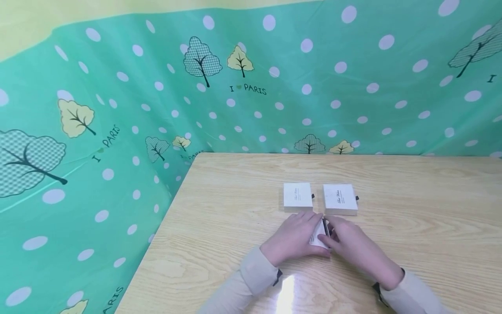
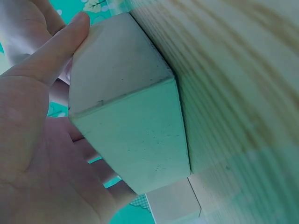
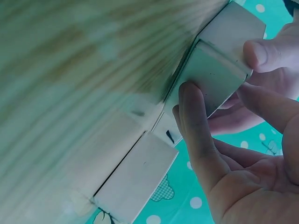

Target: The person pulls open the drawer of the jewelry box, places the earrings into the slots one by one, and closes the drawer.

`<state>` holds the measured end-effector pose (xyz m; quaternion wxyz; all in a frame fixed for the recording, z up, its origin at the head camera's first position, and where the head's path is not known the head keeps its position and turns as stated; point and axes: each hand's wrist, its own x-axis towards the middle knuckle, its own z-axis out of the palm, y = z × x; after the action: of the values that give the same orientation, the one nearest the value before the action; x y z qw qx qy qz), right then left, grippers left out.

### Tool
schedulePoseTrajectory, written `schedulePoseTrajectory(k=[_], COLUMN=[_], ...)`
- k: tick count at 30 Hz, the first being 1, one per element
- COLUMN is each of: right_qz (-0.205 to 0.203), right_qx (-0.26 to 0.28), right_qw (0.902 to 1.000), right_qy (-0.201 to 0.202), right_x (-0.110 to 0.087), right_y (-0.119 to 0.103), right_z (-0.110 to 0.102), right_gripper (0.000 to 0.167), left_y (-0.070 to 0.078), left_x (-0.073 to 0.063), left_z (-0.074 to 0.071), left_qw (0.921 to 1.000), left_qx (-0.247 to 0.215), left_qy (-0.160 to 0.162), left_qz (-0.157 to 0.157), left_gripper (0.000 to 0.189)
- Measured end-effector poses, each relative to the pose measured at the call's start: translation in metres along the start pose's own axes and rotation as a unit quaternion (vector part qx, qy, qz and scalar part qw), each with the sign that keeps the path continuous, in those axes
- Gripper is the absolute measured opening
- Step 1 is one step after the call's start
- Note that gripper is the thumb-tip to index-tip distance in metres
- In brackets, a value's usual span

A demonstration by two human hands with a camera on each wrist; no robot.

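A small white drawer box [image 1: 318, 235] lies on the table between both hands. My left hand [image 1: 296, 235] grips it from the left, with the thumb along the near side and the fingers over the far side. Its blank white end and side fill much of the left wrist view. At the other end, my right hand [image 1: 347, 244] holds the slightly protruding drawer [image 3: 212, 77] with curled fingers and thumb. A dark line marks the gap between drawer and sleeve. In the right wrist view the right fingertips [image 3: 190, 93] lie against the drawer's end face.
Two closed white boxes stand just beyond the hands, a left one [image 1: 298, 196] and a right one [image 1: 340, 198], each with a small black tab on its right side. The wooden table [image 1: 219, 209] meets a green dotted cloth [image 1: 243, 117] behind and at the left.
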<state>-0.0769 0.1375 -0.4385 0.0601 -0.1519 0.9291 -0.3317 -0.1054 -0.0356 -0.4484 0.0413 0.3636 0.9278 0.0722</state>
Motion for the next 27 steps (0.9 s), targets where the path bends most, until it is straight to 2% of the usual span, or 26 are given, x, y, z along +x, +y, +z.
schedulePoseTrajectory(k=[3, 9, 13, 18, 27], right_qz=[-0.006, 0.012, 0.019, 0.028, 0.038], right_qx=[0.006, 0.013, 0.021, 0.025, 0.035], right_qw=[1.0000, 0.9998, 0.9996, 0.9993, 0.9987], right_qy=[-0.002, 0.000, 0.002, 0.004, 0.000], right_x=[0.001, 0.001, 0.002, 0.002, 0.001], right_y=[-0.002, -0.006, -0.007, -0.007, -0.009], right_z=[0.002, 0.004, 0.005, 0.005, 0.007], right_gripper=[0.046, 0.043, 0.041, 0.050, 0.046], left_y=[0.000, 0.000, -0.002, -0.008, -0.015], left_x=[0.001, 0.000, -0.006, -0.016, -0.024], left_z=[0.002, 0.003, 0.001, -0.004, -0.009], left_qw=[1.0000, 1.0000, 0.9997, 0.9986, 0.9976], left_qx=[0.004, -0.002, -0.002, 0.013, -0.026], left_qy=[0.004, 0.004, -0.004, -0.013, -0.031], left_qz=[0.001, -0.003, -0.025, -0.050, -0.056], left_gripper=[0.092, 0.094, 0.096, 0.099, 0.095])
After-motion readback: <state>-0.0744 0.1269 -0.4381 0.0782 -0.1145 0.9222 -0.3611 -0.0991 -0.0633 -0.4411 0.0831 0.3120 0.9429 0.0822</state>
